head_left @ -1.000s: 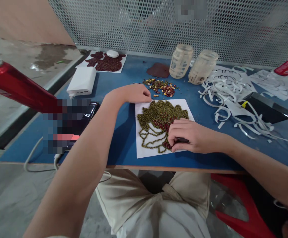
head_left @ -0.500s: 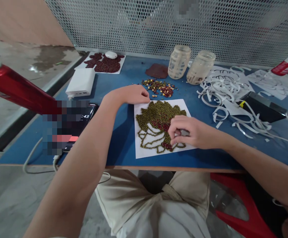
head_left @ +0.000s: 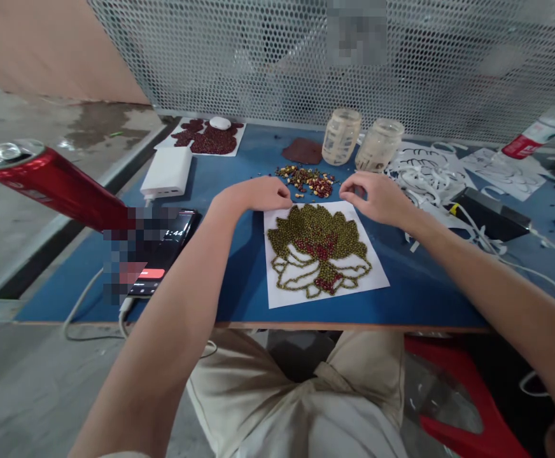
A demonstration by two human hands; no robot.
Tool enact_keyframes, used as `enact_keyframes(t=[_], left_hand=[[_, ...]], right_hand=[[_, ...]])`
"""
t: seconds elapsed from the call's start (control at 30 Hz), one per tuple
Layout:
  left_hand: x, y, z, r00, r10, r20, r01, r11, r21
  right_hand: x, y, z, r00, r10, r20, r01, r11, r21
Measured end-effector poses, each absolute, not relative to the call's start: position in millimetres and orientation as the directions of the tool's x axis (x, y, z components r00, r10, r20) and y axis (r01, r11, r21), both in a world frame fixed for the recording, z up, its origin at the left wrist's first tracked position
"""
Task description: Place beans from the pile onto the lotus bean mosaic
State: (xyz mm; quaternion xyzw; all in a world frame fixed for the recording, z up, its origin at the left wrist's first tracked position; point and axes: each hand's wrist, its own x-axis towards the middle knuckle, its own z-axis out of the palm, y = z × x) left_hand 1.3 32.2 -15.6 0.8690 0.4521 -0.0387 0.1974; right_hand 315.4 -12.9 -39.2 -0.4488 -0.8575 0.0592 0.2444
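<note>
A white paper sheet [head_left: 373, 270] lies near the table's front edge, bearing a flower-shaped bean picture [head_left: 313, 232] of green beans with dark red ones in the middle. Its lower petals are bean outlines around bare white paper. At the sheet's upper left corner rests my left hand [head_left: 268, 193], fingers curled closed; whatever may be in them is hidden. My right hand [head_left: 377, 196] is at the right of a loose pile of mixed beans [head_left: 309, 180], just beyond the sheet. Its thumb and fingertips come close together in a pinch, and I cannot make out anything between them.
Behind the pile stand two clear jars [head_left: 342, 137] [head_left: 379, 146]. White paper strips [head_left: 421, 175], a black box [head_left: 490, 216] and a bottle [head_left: 526, 143] lie right. Leftward are a red can [head_left: 62, 184], a phone [head_left: 175, 238], a white power bank [head_left: 167, 172] and a dark-red bean picture [head_left: 213, 140].
My right hand has left the lower part of the bean picture and moved away from me to the loose pile. My left hand stays at the corner. The view has shifted slightly.
</note>
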Motion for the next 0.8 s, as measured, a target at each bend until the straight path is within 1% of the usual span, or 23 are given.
enact_keyframes(t=[0.17, 0.3, 0.5, 0.6, 0.67, 0.7, 0.8], left_hand=[[0, 37, -21, 0.608, 0.759, -0.234, 0.784, -0.527, 0.328], [0, 40, -24, 0.593, 0.768, -0.242, 0.797, -0.518, 0.31], [2, 35, -19, 0.589, 0.769, -0.247, 0.801, -0.517, 0.3], [3, 34, -18, 0.592, 0.767, -0.249, 0.801, -0.525, 0.287], [3, 33, -17, 0.591, 0.768, -0.249, 0.802, -0.525, 0.284], [3, 33, -17, 0.587, 0.77, -0.249, 0.805, -0.522, 0.283], [4, 34, -18, 0.582, 0.772, -0.257, 0.808, -0.514, 0.286]], right_hand=[[307, 27, -51, -0.541, 0.787, 0.296, 0.763, 0.607, -0.223], [296, 36, -54, -0.609, 0.755, 0.243, 0.745, 0.649, -0.151], [280, 33, -50, -0.679, 0.709, 0.192, 0.73, 0.679, 0.072], [277, 36, -49, -0.72, 0.669, 0.183, 0.693, 0.708, 0.137], [279, 38, -46, -0.717, 0.669, 0.196, 0.694, 0.71, 0.116], [282, 37, -45, -0.705, 0.676, 0.216, 0.703, 0.707, 0.078], [294, 24, -36, -0.662, 0.687, 0.299, 0.689, 0.715, -0.119]])
